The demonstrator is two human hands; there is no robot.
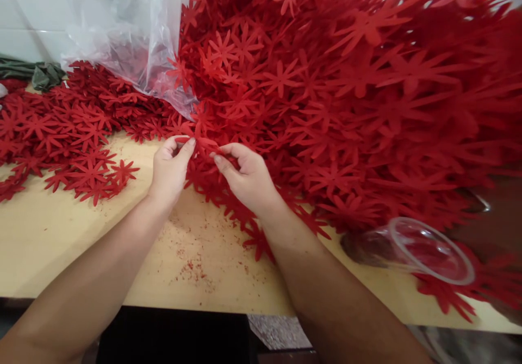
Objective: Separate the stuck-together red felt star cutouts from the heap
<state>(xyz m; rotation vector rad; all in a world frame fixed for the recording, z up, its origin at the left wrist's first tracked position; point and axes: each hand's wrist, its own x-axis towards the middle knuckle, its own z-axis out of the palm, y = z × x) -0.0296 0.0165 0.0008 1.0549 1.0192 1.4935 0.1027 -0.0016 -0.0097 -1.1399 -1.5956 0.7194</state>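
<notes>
Between both hands is a red flower-shaped cutout (207,145) with long narrow petals. My left hand (173,160) pinches its left side between thumb and fingers. On the other side, the thumb and index finger of my right hand (244,171) close on a petal. A large heap of similar red flower cutouts (326,92) rises right behind and beside my hands, and some lie under them. At the left, a lower, darker pile of cutouts (81,119) spreads over the wooden tabletop (163,266).
A clear plastic bag (122,38) stands behind the left pile against the tiled wall. A clear plastic cup (408,250) lies on its side at the right. Dark green cloth (47,76) is at the far left. Red crumbs (193,271) dot the table near its front edge.
</notes>
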